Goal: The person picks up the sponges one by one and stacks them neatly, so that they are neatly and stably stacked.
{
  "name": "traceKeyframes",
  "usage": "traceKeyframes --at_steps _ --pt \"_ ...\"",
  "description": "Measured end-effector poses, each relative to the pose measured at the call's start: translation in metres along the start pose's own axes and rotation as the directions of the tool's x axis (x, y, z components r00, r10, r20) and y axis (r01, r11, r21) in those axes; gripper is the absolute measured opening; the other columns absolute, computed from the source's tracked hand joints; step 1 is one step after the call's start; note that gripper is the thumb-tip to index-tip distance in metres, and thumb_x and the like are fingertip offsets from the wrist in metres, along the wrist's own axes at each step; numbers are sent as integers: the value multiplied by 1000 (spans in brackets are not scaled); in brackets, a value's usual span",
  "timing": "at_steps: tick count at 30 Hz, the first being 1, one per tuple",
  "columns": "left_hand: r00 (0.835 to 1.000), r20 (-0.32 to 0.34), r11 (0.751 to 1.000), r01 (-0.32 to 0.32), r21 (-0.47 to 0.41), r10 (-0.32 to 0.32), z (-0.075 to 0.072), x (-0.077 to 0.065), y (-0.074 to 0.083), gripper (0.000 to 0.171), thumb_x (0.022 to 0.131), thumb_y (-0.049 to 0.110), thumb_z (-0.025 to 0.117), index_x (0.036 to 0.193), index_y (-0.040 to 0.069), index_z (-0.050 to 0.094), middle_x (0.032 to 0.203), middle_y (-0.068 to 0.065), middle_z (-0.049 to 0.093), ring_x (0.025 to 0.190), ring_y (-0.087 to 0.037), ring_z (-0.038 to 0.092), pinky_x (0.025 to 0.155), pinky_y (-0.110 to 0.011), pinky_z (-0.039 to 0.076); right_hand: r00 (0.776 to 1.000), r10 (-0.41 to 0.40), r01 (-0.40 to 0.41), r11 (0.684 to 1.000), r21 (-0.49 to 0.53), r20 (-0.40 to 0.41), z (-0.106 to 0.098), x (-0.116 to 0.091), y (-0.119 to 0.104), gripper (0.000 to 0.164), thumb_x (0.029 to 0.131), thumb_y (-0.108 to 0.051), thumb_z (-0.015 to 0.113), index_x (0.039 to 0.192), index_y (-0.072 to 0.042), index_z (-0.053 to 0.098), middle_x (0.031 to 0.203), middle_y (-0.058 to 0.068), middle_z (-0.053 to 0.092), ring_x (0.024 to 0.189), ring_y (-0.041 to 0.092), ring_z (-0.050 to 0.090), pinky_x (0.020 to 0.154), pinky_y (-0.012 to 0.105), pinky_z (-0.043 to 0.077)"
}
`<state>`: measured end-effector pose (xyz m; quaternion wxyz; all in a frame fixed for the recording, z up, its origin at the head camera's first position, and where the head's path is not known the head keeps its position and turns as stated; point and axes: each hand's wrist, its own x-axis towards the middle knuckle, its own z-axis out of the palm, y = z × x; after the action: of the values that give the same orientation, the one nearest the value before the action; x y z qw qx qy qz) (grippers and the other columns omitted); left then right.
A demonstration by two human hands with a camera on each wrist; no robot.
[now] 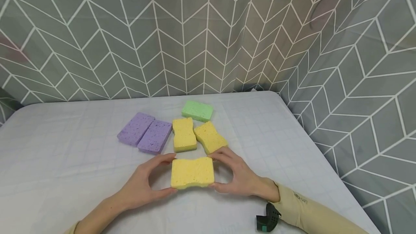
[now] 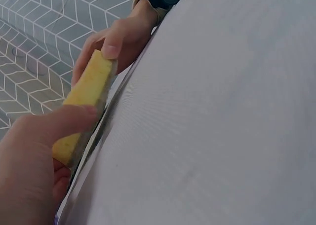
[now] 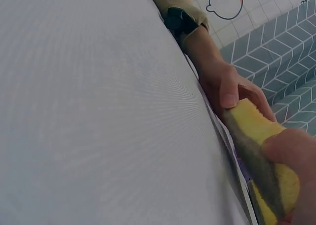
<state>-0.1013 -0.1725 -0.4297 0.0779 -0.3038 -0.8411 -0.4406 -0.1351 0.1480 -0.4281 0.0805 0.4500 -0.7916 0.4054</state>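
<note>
Both hands grip one yellow sponge (image 1: 192,172) by its two ends, close over the white table in the head view. At its left end, my left hand (image 1: 146,180) pinches it with the thumb on the near edge and fingers on the far edge. My right hand (image 1: 236,174) pinches the right end in the same manner. From the left wrist, the sponge (image 2: 89,89) shows edge-on, with a darker, greyish underside. The right wrist view has that grey side of the sponge (image 3: 252,148) between both thumbs.
Just beyond the hands lie two more yellow sponges, one upright (image 1: 184,135) and one slanted (image 1: 211,137). A green sponge (image 1: 197,111) lies behind them. Two purple sponges (image 1: 135,129) sit side by side at the left. A patterned curtain (image 1: 195,35) borders the white table (image 1: 65,161).
</note>
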Motion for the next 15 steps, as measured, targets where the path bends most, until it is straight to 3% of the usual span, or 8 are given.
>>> traceKeyframes --at_steps 6,9,15 --pt "999 23 998 20 61 -22 1 -1 -1 80 72 34 91 140 16 54 128 11 61 122 -15 58 110 -11 33 993 61 -54 996 -74 98 0 0 -2 67 85 -42 77 141 -12 53 130 -2 52 119 13 52 102 32 49" --pt "999 20 996 32 87 -34 2 0 0 79 69 36 92 137 16 56 127 13 61 120 -14 59 110 -13 35 991 54 -41 993 -107 119 0 0 -1 68 86 -41 76 142 -10 52 132 0 51 121 13 50 103 33 49" --pt "998 26 992 62 107 -65 2 0 1 82 66 40 93 136 18 56 117 18 59 112 -10 60 104 -28 47 989 36 -22 995 -101 144 0 0 -1 69 88 -35 75 145 -5 49 138 5 48 126 17 47 105 35 48"
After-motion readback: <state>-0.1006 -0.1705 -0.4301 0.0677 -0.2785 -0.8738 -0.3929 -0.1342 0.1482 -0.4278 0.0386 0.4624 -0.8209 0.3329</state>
